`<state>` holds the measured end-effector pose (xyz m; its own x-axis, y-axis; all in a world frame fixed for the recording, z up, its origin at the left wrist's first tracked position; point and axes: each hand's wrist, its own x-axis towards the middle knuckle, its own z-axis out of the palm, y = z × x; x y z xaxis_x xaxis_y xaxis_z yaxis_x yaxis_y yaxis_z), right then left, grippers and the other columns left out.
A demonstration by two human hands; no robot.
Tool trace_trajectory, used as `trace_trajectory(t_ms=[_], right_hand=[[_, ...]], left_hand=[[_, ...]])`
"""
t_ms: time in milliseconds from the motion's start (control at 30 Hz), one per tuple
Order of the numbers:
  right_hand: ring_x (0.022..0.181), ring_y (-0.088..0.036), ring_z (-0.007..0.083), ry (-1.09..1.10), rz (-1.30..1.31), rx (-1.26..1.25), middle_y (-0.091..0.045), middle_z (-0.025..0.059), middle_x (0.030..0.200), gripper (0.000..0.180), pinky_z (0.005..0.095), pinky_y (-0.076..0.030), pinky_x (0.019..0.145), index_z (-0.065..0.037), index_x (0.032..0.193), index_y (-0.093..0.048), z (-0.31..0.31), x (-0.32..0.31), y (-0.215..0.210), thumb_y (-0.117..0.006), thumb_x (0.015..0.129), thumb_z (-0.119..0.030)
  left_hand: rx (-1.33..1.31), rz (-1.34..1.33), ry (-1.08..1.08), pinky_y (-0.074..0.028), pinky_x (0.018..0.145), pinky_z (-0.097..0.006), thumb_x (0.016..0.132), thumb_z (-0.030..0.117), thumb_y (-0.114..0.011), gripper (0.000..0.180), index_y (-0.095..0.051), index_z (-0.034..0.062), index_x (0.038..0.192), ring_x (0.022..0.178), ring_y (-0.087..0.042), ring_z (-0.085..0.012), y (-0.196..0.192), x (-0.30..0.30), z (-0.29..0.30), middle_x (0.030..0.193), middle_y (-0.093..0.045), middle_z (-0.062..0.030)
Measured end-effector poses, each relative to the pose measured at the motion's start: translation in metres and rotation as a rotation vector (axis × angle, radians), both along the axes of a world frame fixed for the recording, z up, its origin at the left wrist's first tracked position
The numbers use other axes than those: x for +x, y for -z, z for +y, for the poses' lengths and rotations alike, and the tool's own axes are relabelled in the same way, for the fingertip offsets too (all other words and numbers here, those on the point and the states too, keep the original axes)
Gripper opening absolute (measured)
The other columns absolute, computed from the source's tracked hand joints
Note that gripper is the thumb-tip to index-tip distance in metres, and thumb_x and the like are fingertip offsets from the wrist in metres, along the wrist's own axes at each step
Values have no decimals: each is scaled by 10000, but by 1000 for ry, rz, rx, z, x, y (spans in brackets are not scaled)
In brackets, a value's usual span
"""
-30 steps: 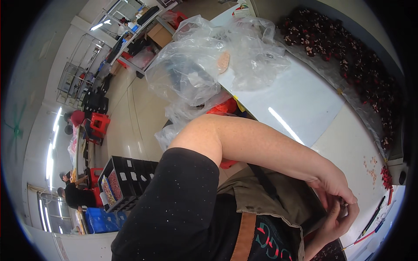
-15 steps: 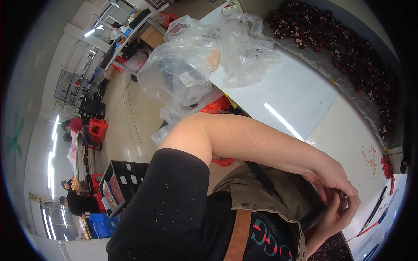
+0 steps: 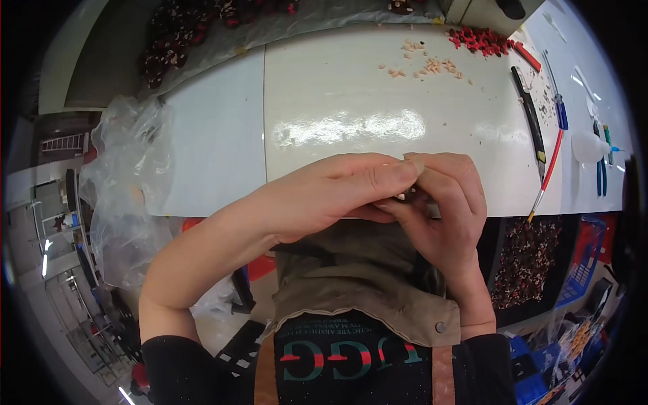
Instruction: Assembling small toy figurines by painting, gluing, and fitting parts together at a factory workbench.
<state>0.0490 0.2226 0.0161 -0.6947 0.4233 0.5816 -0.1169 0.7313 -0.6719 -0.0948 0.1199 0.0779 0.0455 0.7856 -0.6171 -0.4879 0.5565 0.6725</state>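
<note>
My left hand (image 3: 368, 183) and my right hand (image 3: 451, 199) meet just over the near edge of the white worktable (image 3: 324, 88). Between their fingertips they grip a small dark brown piece with pale spots (image 3: 408, 196). Fingers cover most of this piece, so its full shape is hidden. Both hands are closed, the left thumb lying across the top against the right fingers. Farther back on the table lie loose pale pink pieces (image 3: 439, 67) and a heap of small red pieces (image 3: 480, 42).
Right of my hands lie a black utility knife (image 3: 531, 115), a red-handled paintbrush (image 3: 550, 169), a blue screwdriver (image 3: 561, 111) and a white squeeze bottle (image 3: 587, 147). A black tray (image 3: 498, 260) of dark pieces stands below. More dark pieces (image 3: 177, 40) and plastic bags (image 3: 125, 182) are on the left.
My view has swung to the right, bringing the tools and hands nearer the middle. Both hands still hold the small piece together.
</note>
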Motion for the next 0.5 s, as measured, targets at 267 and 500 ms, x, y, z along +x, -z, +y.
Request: trace_trajectory(t_ms=[267,500], right_hand=[[800,-569,219,-12,43,-9,-603,84,961,391,286,-470,627,-39,931,-585,4,0,3,-806,609,-63],[805,-576,236,-14,61,9,-607,92,956,405,304,-473,657,-28,935,-590,5,-2,3,-808,596,-72]], left_hand=[[-19,24,15,-424,894,-222,918,450,-519,493,-566,17,1149,964,-526,-77,-1,2,3,1042,-569,-33],[-11,11,-11,-424,904,-232,919,454,-514,509,-556,9,1164,982,-526,-88,-2,2,3,1061,-568,-44]])
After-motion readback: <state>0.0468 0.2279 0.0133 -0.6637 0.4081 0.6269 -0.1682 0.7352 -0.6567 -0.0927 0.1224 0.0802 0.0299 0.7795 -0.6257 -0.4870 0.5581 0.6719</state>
